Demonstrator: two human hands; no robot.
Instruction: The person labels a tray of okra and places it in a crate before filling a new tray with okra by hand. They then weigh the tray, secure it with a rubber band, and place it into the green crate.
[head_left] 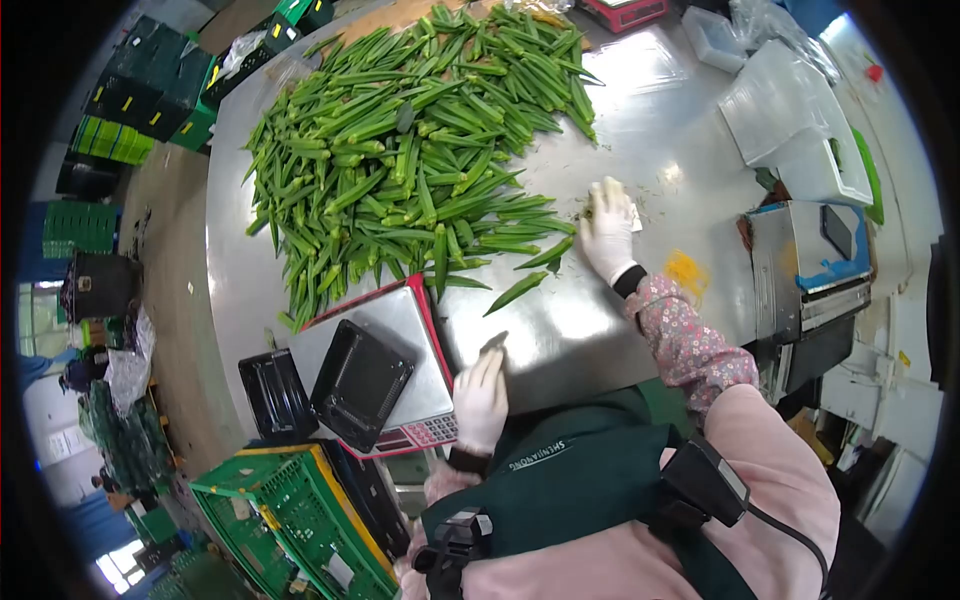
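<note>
Handling okra (400,150) seems the step in hand, the pods heaped far left on the table (560,340), the left hand (482,402) beside the scale (430,385), the right hand (608,235) near stray pods, fingers loosely together, any grip impossible to tell, and lifting one calls for a light pinch.
</note>
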